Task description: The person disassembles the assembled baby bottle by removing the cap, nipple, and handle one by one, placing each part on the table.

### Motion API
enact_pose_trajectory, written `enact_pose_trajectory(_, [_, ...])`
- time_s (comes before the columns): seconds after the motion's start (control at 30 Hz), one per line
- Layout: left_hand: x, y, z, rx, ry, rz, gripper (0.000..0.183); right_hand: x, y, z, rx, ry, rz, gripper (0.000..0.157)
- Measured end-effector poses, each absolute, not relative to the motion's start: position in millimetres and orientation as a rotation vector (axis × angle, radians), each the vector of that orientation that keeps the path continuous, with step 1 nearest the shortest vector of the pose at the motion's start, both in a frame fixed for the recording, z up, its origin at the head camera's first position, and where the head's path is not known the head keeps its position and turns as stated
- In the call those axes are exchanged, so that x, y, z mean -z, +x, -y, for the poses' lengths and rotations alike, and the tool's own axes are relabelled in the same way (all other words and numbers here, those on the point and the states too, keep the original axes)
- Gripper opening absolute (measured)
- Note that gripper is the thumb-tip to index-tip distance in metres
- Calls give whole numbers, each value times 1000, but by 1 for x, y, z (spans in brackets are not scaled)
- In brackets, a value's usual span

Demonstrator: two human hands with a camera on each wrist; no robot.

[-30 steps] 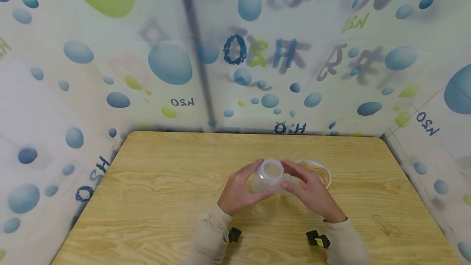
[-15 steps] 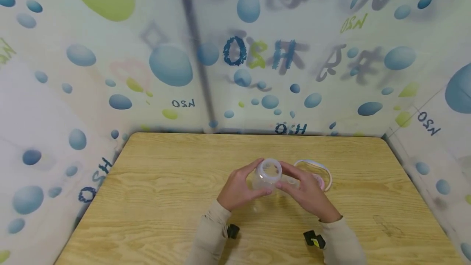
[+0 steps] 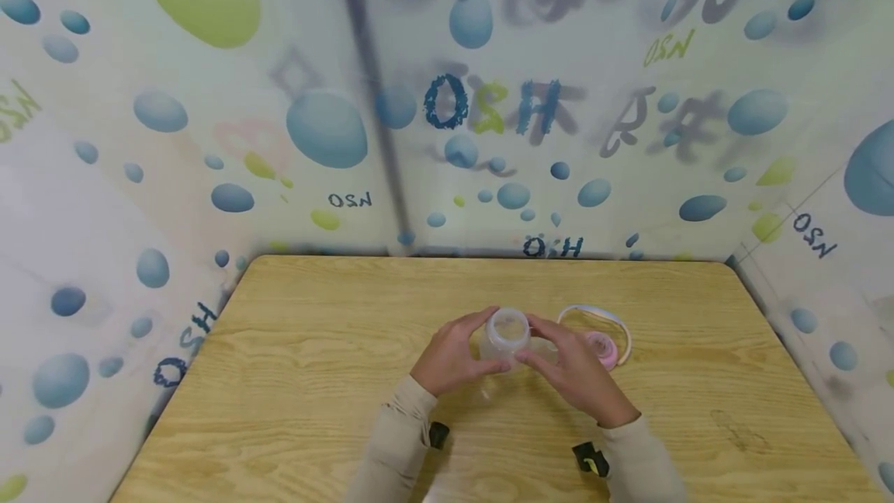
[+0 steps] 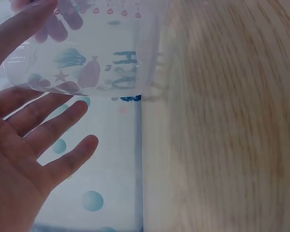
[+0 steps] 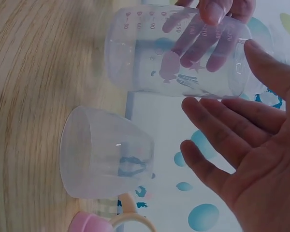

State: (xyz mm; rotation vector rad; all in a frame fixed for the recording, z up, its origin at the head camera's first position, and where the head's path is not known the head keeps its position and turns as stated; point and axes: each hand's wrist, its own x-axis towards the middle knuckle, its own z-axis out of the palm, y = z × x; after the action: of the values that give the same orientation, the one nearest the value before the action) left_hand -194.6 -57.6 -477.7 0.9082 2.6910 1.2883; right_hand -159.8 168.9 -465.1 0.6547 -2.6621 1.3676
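Note:
A clear baby bottle point(image 3: 502, 348) without a lid, with pink scale marks and small printed figures, is upright between both hands, a little above the table. My left hand point(image 3: 447, 359) grips its left side, thumb in front and fingers behind. My right hand point(image 3: 576, 371) holds it near the neck between thumb and fingers; in the right wrist view its lower fingers stick out loosely. Beside the bottle a clear dome-shaped cap point(image 5: 104, 157) stands on the table, mostly hidden by the right hand in the head view.
Right of the right hand lies a pink round part point(image 3: 602, 349) with a pale looped handle point(image 3: 618, 323). The wooden table point(image 3: 335, 332) meets patterned walls point(image 3: 447, 177) at its back and sides.
Both hands and the bottle have shifted slightly left and nearer the person. More of the pink part now shows beside the right hand. The grip looks much the same.

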Motion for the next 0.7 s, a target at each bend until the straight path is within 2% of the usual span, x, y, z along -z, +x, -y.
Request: enact_pose_trajectory(0.7, [479,-195,60,-1162,890,-2728,78,469,-158,-160,-1212,637,2713,55])
